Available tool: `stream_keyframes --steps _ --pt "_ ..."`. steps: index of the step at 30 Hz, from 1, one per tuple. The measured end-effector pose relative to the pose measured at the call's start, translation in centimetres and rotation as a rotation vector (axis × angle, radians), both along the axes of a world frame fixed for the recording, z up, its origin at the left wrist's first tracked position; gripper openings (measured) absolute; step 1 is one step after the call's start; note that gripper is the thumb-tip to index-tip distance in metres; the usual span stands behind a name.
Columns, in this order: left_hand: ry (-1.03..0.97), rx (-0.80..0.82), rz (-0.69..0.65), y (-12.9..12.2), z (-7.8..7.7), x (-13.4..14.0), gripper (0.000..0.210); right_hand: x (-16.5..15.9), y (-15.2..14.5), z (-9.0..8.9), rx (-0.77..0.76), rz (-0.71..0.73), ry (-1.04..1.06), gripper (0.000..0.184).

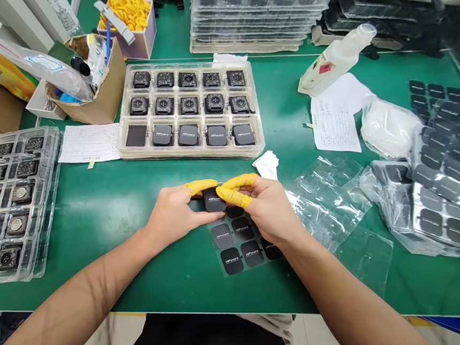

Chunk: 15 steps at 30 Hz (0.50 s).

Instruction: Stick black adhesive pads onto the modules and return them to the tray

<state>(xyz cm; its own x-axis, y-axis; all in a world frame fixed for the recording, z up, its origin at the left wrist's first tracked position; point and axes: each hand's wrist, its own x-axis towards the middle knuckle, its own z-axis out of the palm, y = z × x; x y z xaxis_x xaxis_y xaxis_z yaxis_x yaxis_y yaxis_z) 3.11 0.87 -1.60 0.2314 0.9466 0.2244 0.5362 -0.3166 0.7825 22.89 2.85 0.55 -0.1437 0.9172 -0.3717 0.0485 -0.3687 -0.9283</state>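
Note:
My left hand (175,212) and my right hand (263,207) meet over the green table, both gripping one small black square watch body (213,201). Yellow finger cots cover my left forefinger and two right fingers, which press on the body's top. Right under my hands lies a clear sheet of black square stickers (240,241) with white lettering. Beyond them stands a clear tray (191,150) holding rows of black watch bodies, the front row with stickered faces and its leftmost cell flat black.
A stack of clear trays with watch bodies (11,202) sits at the left. Empty film sheets (328,196) and more sticker sheets (449,191) lie at the right. Papers (89,143), a cardboard box (98,93), a white bottle (335,61) and stacked trays (256,14) stand behind.

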Motion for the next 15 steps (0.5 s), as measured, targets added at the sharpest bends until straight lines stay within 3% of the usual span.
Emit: stream_keyframes --steps 9,15 --pt "0.018 0.015 0.001 -0.08 0.02 0.00 0.052 -0.01 0.03 -0.27 -0.043 -0.020 0.023 0.045" --pt "-0.002 -0.012 0.013 -0.09 0.06 0.05 0.052 0.14 -0.30 -0.46 0.019 0.011 -0.052 0.048"
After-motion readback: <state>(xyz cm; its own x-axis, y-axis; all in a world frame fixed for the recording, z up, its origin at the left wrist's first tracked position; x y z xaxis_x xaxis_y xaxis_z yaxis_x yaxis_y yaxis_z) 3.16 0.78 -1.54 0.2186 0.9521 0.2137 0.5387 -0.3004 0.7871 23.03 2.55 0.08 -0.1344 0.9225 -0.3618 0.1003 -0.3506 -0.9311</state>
